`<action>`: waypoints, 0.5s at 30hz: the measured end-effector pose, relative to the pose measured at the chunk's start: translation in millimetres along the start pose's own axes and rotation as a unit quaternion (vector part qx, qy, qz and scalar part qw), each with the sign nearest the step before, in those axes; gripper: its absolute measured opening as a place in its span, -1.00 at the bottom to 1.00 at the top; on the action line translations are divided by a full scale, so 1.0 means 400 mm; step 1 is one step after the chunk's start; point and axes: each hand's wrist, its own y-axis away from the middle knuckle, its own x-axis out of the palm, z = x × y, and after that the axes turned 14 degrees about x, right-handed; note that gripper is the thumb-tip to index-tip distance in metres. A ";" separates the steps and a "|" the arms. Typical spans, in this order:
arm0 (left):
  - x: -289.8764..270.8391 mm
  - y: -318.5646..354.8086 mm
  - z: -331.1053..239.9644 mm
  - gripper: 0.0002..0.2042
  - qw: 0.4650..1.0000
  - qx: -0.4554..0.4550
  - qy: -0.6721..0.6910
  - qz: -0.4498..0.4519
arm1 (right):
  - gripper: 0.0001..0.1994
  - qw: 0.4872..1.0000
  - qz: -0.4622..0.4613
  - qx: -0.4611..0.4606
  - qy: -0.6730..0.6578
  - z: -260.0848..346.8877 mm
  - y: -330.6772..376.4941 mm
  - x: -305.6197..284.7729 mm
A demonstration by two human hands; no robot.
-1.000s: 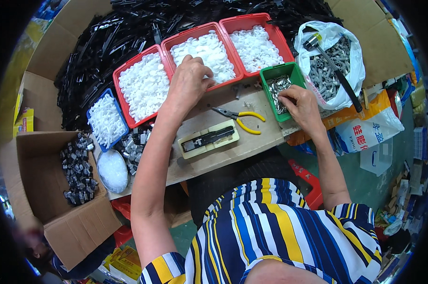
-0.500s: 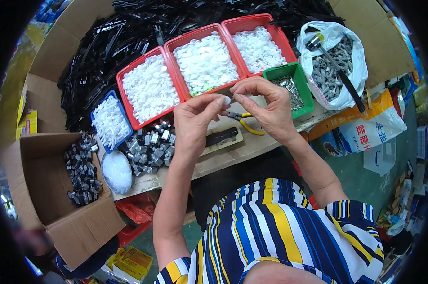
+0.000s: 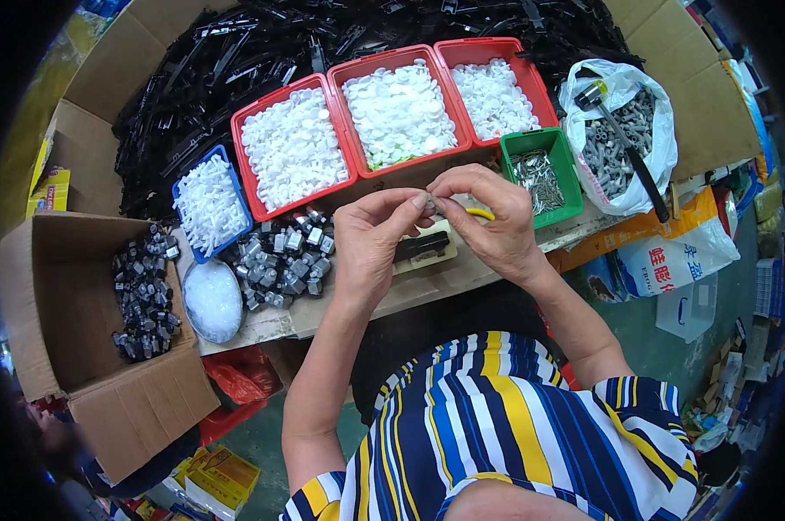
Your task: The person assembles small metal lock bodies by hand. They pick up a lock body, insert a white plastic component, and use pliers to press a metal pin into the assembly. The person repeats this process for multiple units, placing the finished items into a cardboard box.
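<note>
- Right then, both hands met above the middle of the bench: the left hand point(image 3: 371, 239) and the right hand point(image 3: 488, 221) had their fingertips pinched together on a small part point(image 3: 431, 204), too tiny to make out.
- Directly beneath the hands sat a pale jig with a black bar point(image 3: 423, 247), and a yellow-handled pliers tip point(image 3: 479, 213) peeked out by the right hand's fingers.
- At about 10 o'clock from the hands lay a heap of small metal fittings point(image 3: 284, 256), loose on the cardboard bench point(image 3: 462, 282).
- At 12 o'clock stood three red trays of white caps point(image 3: 397, 113), side by side.
- At 2 o'clock a green bin of thin metal pieces point(image 3: 538, 169) stood just beside the right hand, with a white bag of grey bolts point(image 3: 618, 139) beyond it.
- At 9 o'clock were a blue bin of white parts point(image 3: 206, 204) and an open cardboard box point(image 3: 106, 347).
</note>
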 end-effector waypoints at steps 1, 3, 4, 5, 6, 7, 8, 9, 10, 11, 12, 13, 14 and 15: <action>0.004 0.002 -0.001 -0.83 1.000 0.001 0.001 -0.007 | -0.85 0.999 -0.012 -0.038 0.035 -0.001 0.002 0.000; 0.007 0.007 0.000 -0.83 1.000 0.003 -0.001 -0.016 | -0.82 0.987 -0.037 -0.113 0.104 -0.002 0.008 0.001; 0.007 0.009 0.002 -0.83 1.000 0.006 -0.003 -0.018 | -0.78 0.984 -0.043 -0.133 0.107 -0.008 0.016 0.005; 0.009 0.011 0.003 -0.82 1.000 0.008 -0.006 -0.021 | -0.79 0.986 -0.042 -0.129 0.099 -0.009 0.019 0.004; 0.013 0.013 0.003 -0.83 1.000 0.007 -0.004 -0.020 | -0.80 0.987 -0.041 -0.126 0.091 -0.009 0.022 0.003; 0.016 0.014 0.003 -0.83 1.000 0.007 -0.003 -0.020 | -0.80 0.988 -0.039 -0.122 0.084 -0.011 0.024 0.001; 0.020 0.016 0.003 -0.83 1.000 0.007 -0.001 -0.020 | -0.81 0.994 -0.032 -0.091 0.042 -0.014 0.026 0.000; 0.022 0.017 0.004 -0.83 1.000 0.003 0.000 -0.022 | -0.81 0.998 -0.025 -0.060 0.001 -0.019 0.027 -0.001; 0.025 0.018 0.006 -0.83 1.000 0.000 0.001 -0.023 | -0.82 0.999 -0.018 -0.029 -0.040 -0.022 0.027 -0.003; 0.027 0.019 0.007 -0.83 1.000 -0.003 0.002 -0.025 | -0.82 0.998 -0.014 -0.021 -0.049 -0.025 0.025 -0.007; 0.030 0.020 0.006 -0.82 1.000 -0.004 -0.001 -0.023 | -0.83 0.998 -0.010 -0.013 -0.058 -0.027 0.024 -0.012; 0.032 0.021 0.006 -0.82 1.000 -0.004 -0.004 -0.022 | -0.83 0.998 -0.005 -0.005 -0.066 -0.028 0.023 -0.017; 0.035 0.021 0.005 -0.82 1.000 -0.005 -0.006 -0.021 | -0.83 0.998 -0.013 -0.012 -0.059 -0.028 0.024 -0.018; 0.037 0.022 0.005 -0.82 1.000 -0.004 -0.006 -0.020 | -0.83 0.998 -0.021 -0.019 -0.053 -0.025 0.026 -0.016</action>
